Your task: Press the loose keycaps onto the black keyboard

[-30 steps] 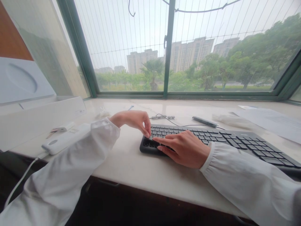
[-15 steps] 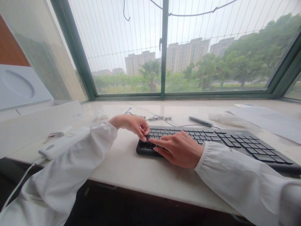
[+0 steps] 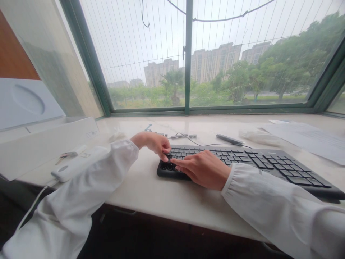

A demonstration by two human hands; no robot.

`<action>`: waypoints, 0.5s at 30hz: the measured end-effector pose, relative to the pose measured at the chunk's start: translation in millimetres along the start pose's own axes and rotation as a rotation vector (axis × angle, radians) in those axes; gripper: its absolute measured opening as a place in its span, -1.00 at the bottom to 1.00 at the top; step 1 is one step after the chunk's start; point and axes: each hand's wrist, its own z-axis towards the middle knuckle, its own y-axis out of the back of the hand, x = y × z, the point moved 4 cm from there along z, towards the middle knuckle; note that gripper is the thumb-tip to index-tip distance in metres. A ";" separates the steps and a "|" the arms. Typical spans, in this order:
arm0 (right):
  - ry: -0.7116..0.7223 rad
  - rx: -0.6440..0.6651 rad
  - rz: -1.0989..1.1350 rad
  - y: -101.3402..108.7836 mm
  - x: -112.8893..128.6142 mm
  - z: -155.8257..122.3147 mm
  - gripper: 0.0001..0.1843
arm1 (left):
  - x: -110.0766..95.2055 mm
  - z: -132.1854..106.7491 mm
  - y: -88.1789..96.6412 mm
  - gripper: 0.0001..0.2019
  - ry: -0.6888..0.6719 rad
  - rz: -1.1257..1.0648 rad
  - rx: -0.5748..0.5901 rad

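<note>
A black keyboard [image 3: 269, 163] lies on a pale marble window ledge [image 3: 161, 196]. My left hand [image 3: 153, 142] hovers over the keyboard's top left corner, its fingertips bunched in a pinch at a key; what they hold is too small to make out. My right hand [image 3: 205, 169] rests flat on the left part of the keyboard, with the fingers stretched out towards the left and touching the keys beside my left fingertips. Both arms are in white sleeves.
A white oblong device [image 3: 78, 163] with a cable and a white box [image 3: 40, 144] sit at the left. Behind the keyboard lie a dark pen [image 3: 229, 139], a thin cable [image 3: 183, 136] and papers [image 3: 304, 138]. The green-framed window [image 3: 187, 57] closes the back.
My left fingers have curled tighter into a pinch at the corner key. My right hand has stayed on the keys. The view has shifted slightly.
</note>
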 end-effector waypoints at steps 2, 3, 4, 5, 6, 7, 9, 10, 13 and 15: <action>0.018 0.008 -0.015 0.6 1.2 0.8 -0.62 | -7.9 -3.3 0.5 -0.57 -0.015 0.035 -0.004; 0.028 0.013 -0.021 0.8 1.9 1.3 -0.62 | -11.7 -4.8 0.5 -0.58 -0.024 0.051 -0.002; 0.037 0.020 -0.026 0.9 2.5 1.8 -0.61 | -15.1 -6.0 0.3 -0.59 -0.034 0.062 0.004; 0.044 0.028 -0.027 0.9 3.0 2.3 -0.61 | -17.8 -6.6 0.0 -0.59 -0.047 0.064 0.015; 0.047 0.033 -0.025 1.1 3.2 2.8 -0.61 | -19.3 -6.5 -0.6 -0.60 -0.060 0.054 0.033; 0.046 0.037 -0.021 1.3 3.1 3.3 -0.61 | -19.7 -5.7 -1.1 -0.59 -0.072 0.034 0.054; 0.040 0.041 -0.009 2.1 2.5 4.2 -0.62 | -17.5 -2.7 -2.0 -0.57 -0.088 -0.014 0.089; 0.042 0.044 -0.001 2.6 2.4 4.7 -0.63 | -15.3 -0.9 -2.4 -0.57 -0.089 -0.034 0.103; 0.062 0.056 0.005 4.3 2.8 5.7 -0.63 | -8.9 3.6 -4.0 -0.54 -0.086 -0.074 0.131; 0.076 0.061 -0.002 4.7 3.7 5.9 -0.63 | -7.2 4.3 -4.8 -0.52 -0.090 -0.092 0.136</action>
